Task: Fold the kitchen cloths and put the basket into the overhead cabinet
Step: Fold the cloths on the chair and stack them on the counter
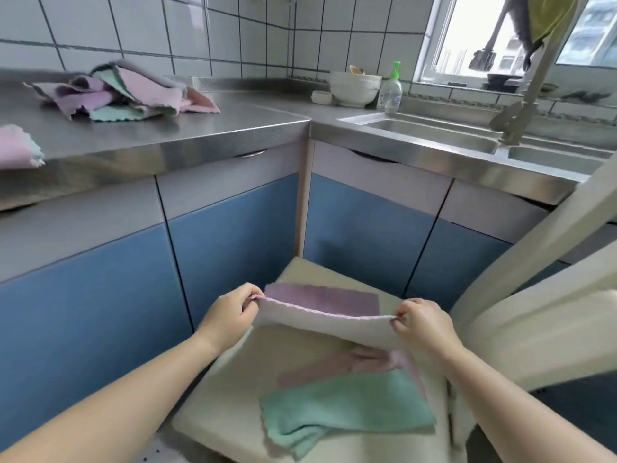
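A purple and grey kitchen cloth (pixel 320 300) lies on the cream chair seat (pixel 233 372), its near edge lifted. My left hand (pixel 230 314) pinches the cloth's left corner and my right hand (pixel 422 324) pinches its right corner, holding the edge taut above the seat. Nearer to me on the seat lie a green cloth (pixel 344 406) and a pink cloth (pixel 337 365) partly under it. A heap of unfolded cloths (pixel 123 91) rests on the steel counter (pixel 213 128) at the back left. No basket shows.
A pink cloth (pixel 16 148) lies at the counter's left edge. White bowls (pixel 354 86) and a soap bottle (pixel 390 90) stand near the sink (pixel 434 135). The chair's backrest (pixel 534 305) rises at right. Blue cabinet doors (pixel 233 248) face the chair.
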`<state>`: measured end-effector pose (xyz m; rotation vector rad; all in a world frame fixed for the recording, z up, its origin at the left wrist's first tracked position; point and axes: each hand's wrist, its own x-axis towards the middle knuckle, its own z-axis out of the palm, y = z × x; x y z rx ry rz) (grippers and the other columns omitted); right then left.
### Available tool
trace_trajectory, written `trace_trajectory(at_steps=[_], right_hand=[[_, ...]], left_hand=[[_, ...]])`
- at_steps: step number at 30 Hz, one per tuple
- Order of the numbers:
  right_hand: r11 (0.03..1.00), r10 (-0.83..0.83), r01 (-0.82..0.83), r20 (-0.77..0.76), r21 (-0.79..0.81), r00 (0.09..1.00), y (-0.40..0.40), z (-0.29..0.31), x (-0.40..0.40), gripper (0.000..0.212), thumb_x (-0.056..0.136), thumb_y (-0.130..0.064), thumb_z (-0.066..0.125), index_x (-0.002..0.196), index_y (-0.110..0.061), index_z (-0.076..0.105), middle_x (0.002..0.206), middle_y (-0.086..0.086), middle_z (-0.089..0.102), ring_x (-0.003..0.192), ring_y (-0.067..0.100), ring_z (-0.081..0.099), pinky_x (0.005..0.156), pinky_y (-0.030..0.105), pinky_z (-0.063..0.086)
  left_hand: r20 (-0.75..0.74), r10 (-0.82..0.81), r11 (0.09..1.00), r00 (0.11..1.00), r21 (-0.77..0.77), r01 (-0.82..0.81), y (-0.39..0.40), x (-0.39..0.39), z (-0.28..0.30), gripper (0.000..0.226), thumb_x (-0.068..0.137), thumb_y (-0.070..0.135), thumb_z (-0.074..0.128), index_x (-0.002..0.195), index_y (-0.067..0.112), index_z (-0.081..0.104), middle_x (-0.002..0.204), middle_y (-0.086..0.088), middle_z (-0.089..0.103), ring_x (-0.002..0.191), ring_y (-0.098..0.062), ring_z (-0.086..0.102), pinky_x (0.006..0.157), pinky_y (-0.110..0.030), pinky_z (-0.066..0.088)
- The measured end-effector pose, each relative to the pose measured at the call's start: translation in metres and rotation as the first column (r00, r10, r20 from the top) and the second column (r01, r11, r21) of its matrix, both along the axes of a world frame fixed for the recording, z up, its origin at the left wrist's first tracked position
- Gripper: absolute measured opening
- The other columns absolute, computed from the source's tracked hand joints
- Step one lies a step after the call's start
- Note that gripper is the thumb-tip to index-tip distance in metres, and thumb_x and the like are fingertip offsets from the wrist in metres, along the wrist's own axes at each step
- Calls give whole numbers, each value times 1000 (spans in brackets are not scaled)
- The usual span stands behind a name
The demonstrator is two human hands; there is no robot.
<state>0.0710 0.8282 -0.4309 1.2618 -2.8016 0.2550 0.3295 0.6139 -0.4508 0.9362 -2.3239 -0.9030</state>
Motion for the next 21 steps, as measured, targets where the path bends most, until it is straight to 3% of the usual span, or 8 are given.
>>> trace_trajectory(at_steps=[4,7,9,12,15,18,21], right_hand=[[998,-53,63,242,-32,969,19,-20,13,14,85,-24,51,93,-19,61,95,0,67,93,24,59,74,31,45],[990,-81,113,310,-85,947,28,-33,15,6,85,-24,49,86,-20,54,84,-1,64,81,21,57,67,32,45],[985,-99,137,315,-100,944,30,-38,13,6,87,-27,49,86,-21,53,82,-3,63,77,19,58,65,32,47],[975,-113,171,343,-143,932,30,-45,7,10,91,-31,51,85,-23,50,78,-4,64,70,16,63,61,33,50],[953,-91,185,355,-240,930,20,-48,0,9,93,-29,53,88,-21,53,83,-3,63,74,14,57,56,25,42],[911,-54,231,457,-342,888,-4,-46,-9,6,94,-23,52,92,-18,55,91,-2,61,85,16,54,61,24,38],[873,-47,305,555,-381,830,-34,-47,-18,7,95,-21,49,99,-19,54,97,-3,59,90,15,52,65,26,38]], left_hand=[[22,6,997,1000,81,-8,21,9,-25,15,95,19,44,94,26,56,69,7,56,60,-11,46,59,-27,37],[20,22,993,1000,118,-24,28,10,-37,9,96,24,45,99,27,53,69,8,56,55,-14,42,56,-29,36],[26,30,989,999,144,-33,29,9,-44,10,96,28,45,105,30,50,81,9,59,62,-13,43,63,-32,43],[0,34,979,999,200,-34,28,5,-51,19,97,29,46,115,29,47,108,13,53,88,-9,47,82,-37,46],[-61,100,964,993,254,-81,20,-6,-54,20,97,28,47,117,29,46,114,9,53,91,1,52,82,-35,47],[-115,226,927,967,332,-177,6,-22,-56,24,97,22,47,120,23,46,99,7,54,85,-16,57,76,-35,47],[-102,289,895,952,382,-231,-9,-35,-60,33,97,17,44,130,19,41,106,3,52,95,-19,53,79,-32,44]])
